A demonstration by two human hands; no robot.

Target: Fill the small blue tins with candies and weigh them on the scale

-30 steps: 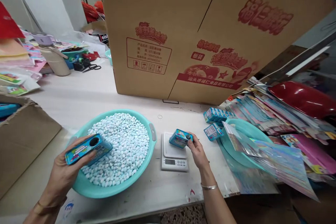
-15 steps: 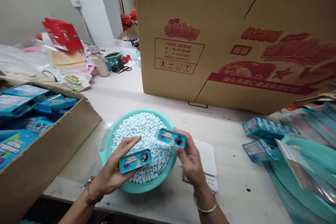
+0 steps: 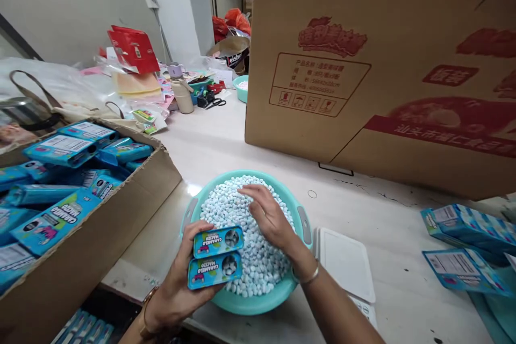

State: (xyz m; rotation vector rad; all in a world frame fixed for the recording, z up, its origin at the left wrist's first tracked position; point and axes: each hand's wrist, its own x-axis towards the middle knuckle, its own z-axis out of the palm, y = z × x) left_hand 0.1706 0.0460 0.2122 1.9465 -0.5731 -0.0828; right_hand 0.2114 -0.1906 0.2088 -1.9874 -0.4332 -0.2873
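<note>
Two small blue candy tins, with printed labels and a round window at one end, lie side by side in my left hand. Fingers and thumb wrap their edges above the front left of a turquoise basin. Small pale-blue and white candies heap up inside the basin. My right hand is over the heap with its fingers stretched out and no tin in it. Whether its fingertips touch the candies is hard to tell.
An open carton of blue candy packs stands at left. Behind the basin rises a large printed cardboard box. A white scale sits right of the basin, with more blue packs beyond. Scissors and a bottle lie farther back.
The tin that was in my right hand now lies beside the other in my left hand. My right hand has moved over the candies. The view has turned left.
</note>
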